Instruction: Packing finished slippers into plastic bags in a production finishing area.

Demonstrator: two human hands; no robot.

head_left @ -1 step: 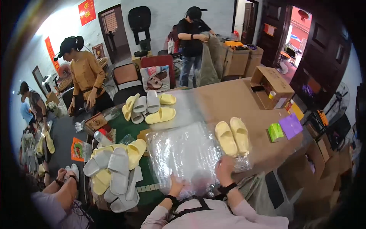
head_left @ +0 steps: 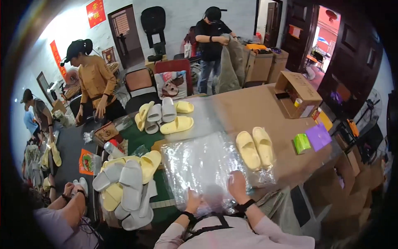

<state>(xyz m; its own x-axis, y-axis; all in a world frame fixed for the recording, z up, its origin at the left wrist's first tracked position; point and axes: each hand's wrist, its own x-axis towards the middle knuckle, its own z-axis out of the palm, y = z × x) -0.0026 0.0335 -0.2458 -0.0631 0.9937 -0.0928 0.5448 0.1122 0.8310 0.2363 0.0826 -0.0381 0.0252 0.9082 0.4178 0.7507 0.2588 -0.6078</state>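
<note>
A stack of clear plastic bags [head_left: 203, 162] lies flat and shiny in front of me. My left hand [head_left: 193, 201] rests at its near edge, thumb and fingers apart on the plastic. Over its right side is my right hand [head_left: 237, 186], fingers curled inward; whatever is between them is hidden. A pair of pale yellow slippers [head_left: 255, 149] lies just beyond the right hand, on a clear bag [head_left: 265, 176]. To the left is a pile of grey slippers [head_left: 130, 189] and yellow slippers [head_left: 150, 166]. Further back sit more yellow slippers [head_left: 177, 125] and grey slippers [head_left: 168, 109].
An open cardboard box [head_left: 304, 93] stands at the far right of the brown table [head_left: 236, 103], with a green packet [head_left: 302, 143] and purple packet [head_left: 318, 137] nearby. Co-workers stand at the left and back; another's arms [head_left: 70, 203] reach in at lower left. A sack [head_left: 275, 207] hangs near my right.
My right hand has shifted slightly left, away from the yellow slipper pair and over the plastic bags. My left hand stays nearly in place; the view has tilted a little.
</note>
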